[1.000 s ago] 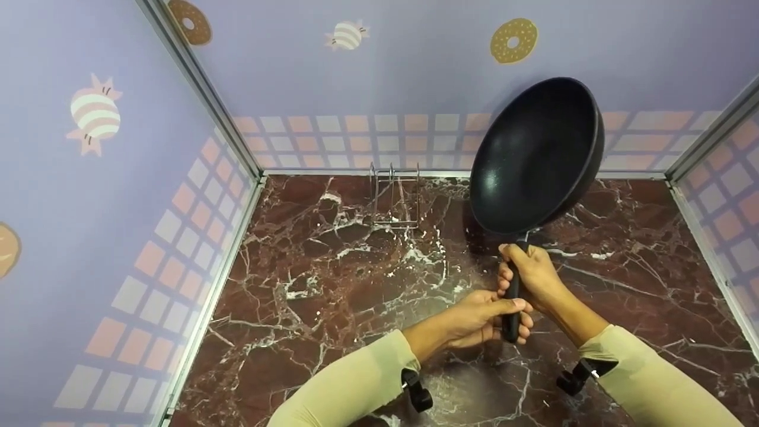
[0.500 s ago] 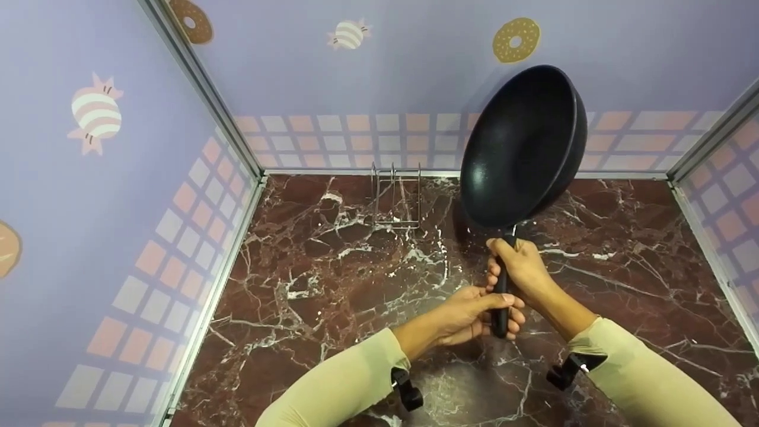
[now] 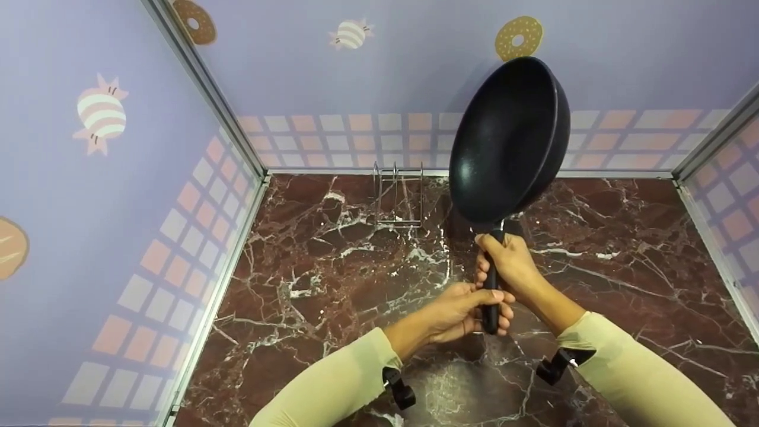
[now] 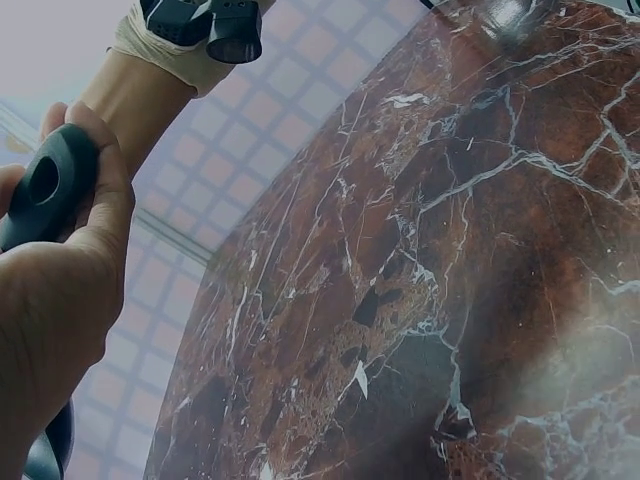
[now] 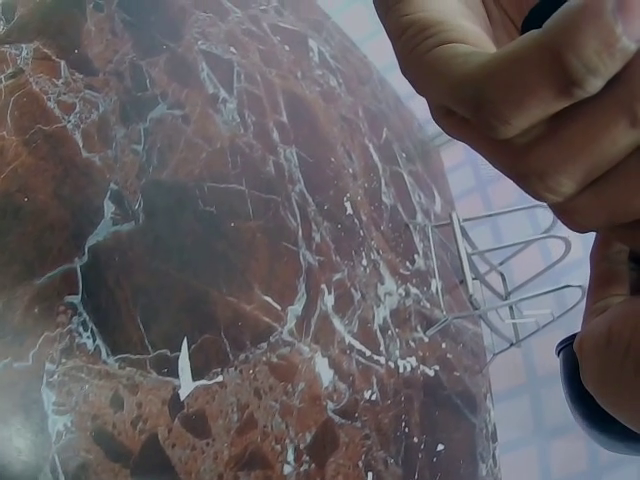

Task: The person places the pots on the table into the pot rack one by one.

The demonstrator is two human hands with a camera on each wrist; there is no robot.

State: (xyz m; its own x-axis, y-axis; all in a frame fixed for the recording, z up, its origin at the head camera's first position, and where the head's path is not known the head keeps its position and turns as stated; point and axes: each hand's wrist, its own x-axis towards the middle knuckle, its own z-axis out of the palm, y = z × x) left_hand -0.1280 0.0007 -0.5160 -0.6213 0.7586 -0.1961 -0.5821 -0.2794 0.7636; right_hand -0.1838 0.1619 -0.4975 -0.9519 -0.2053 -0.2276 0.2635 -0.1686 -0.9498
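Observation:
A deep black wok (image 3: pixel 510 136) is held up in front of the back wall in the head view, tilted with its inside facing left and toward me. My right hand (image 3: pixel 513 261) grips the upper part of its black handle (image 3: pixel 491 320), close to the bowl. Lower down, my left hand (image 3: pixel 453 314) holds the same handle near its end, thumb across the front and fingers behind. The handle's end, with its hanging hole, shows beside the left hand (image 4: pixel 60 300) in the left wrist view. In the right wrist view the curled fingers of the right hand (image 5: pixel 540 110) hide most of the handle.
A small metal wire rack (image 3: pixel 398 223) stands at the back of the dark red marbled tabletop (image 3: pixel 284 332), left of the wok. Purple patterned walls (image 3: pixel 296 71) enclose the tabletop at the back and both sides.
Both hands have carried the wok leftward and slightly up in the head view, turning it a little more upright. The grip on the handle stays the same, and the rack has not moved.

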